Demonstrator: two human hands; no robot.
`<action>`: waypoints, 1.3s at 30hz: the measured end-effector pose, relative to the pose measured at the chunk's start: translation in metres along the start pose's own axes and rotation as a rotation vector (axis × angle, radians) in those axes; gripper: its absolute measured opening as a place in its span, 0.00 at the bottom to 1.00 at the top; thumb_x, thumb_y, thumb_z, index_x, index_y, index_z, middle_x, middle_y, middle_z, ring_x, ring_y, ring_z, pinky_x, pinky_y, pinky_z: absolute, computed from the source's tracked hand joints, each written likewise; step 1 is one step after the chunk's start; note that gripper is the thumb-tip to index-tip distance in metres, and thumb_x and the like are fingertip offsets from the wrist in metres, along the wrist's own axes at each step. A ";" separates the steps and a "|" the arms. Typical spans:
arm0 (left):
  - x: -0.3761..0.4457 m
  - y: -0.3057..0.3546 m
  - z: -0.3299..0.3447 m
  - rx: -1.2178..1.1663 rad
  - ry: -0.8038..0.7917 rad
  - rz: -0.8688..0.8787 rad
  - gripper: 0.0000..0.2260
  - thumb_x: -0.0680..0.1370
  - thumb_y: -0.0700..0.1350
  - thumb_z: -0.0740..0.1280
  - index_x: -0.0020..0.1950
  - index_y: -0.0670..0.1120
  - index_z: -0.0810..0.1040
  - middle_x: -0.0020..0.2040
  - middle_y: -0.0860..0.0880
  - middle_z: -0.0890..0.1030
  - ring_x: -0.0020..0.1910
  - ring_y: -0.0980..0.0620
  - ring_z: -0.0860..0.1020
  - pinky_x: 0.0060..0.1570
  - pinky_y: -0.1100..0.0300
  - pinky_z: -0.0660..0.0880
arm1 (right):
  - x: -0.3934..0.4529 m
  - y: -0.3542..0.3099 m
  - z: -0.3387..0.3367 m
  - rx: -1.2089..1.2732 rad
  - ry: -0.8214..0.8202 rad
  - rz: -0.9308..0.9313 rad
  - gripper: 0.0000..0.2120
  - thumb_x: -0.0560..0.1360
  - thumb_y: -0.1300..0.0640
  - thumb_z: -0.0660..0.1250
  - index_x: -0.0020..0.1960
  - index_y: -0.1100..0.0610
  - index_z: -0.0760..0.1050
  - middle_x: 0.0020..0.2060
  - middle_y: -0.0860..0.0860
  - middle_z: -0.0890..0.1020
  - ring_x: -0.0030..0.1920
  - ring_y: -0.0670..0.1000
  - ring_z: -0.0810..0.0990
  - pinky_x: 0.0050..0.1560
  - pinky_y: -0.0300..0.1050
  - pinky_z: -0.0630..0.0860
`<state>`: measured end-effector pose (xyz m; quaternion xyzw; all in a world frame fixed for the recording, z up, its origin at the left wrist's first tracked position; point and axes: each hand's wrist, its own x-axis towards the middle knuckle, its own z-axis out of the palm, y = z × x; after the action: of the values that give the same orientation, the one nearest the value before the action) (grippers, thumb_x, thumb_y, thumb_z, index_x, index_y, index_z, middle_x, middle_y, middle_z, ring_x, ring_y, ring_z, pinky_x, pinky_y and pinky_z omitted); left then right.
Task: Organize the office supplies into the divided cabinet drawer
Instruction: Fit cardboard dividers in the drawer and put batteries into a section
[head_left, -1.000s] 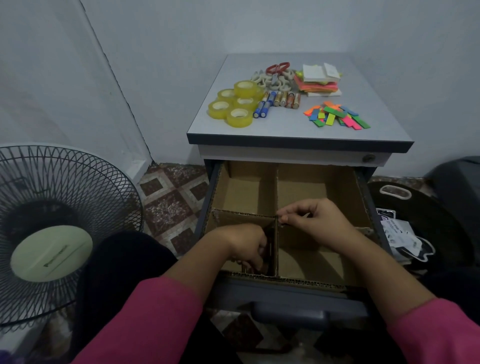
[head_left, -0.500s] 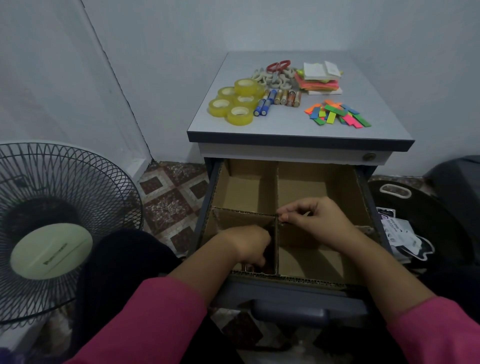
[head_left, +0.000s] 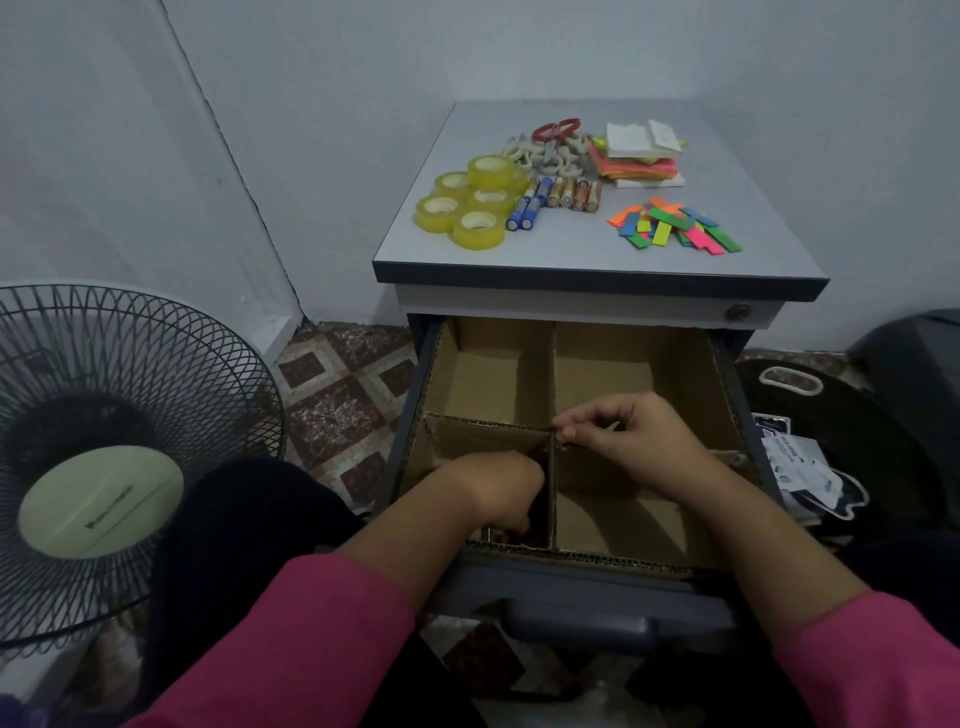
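A fan (head_left: 98, 457) stands left of the drawer (head_left: 582, 566). Inside its near-left cell, the left hand (head_left: 501, 491) curls down over something hidden; what it holds I cannot tell. The right hand (head_left: 628, 441) pinches the cardboard divider (head_left: 488, 427) at the centre crossing. Pulling there could lift or bend the divider. Tape rolls (head_left: 470, 200), batteries (head_left: 558, 195) and tabs (head_left: 675, 228) wait on top, behind the drawer.
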<state>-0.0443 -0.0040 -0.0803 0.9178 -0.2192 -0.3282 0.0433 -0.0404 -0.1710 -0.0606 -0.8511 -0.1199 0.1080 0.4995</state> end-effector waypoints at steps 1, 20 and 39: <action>-0.001 -0.001 -0.003 -0.053 -0.009 0.003 0.05 0.75 0.40 0.69 0.50 0.42 0.76 0.47 0.43 0.82 0.38 0.50 0.77 0.36 0.57 0.72 | 0.000 -0.001 0.000 0.000 0.000 -0.001 0.09 0.74 0.59 0.71 0.44 0.44 0.82 0.42 0.41 0.84 0.48 0.38 0.78 0.54 0.39 0.73; -0.010 -0.022 -0.002 0.094 0.094 -0.277 0.13 0.79 0.33 0.57 0.61 0.37 0.75 0.61 0.39 0.76 0.60 0.43 0.76 0.56 0.55 0.72 | -0.001 -0.002 -0.001 -0.016 -0.021 0.017 0.08 0.74 0.57 0.69 0.44 0.44 0.81 0.42 0.39 0.83 0.47 0.36 0.77 0.51 0.36 0.72; -0.007 -0.022 -0.009 -0.298 -0.088 -0.270 0.08 0.74 0.44 0.72 0.42 0.43 0.74 0.38 0.46 0.79 0.32 0.50 0.78 0.40 0.54 0.79 | 0.000 -0.002 -0.001 0.002 -0.017 0.034 0.08 0.74 0.58 0.69 0.44 0.44 0.81 0.44 0.40 0.83 0.49 0.38 0.78 0.51 0.37 0.72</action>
<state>-0.0354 0.0186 -0.0741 0.9072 -0.0449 -0.3994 0.1245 -0.0405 -0.1707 -0.0584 -0.8517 -0.1094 0.1241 0.4972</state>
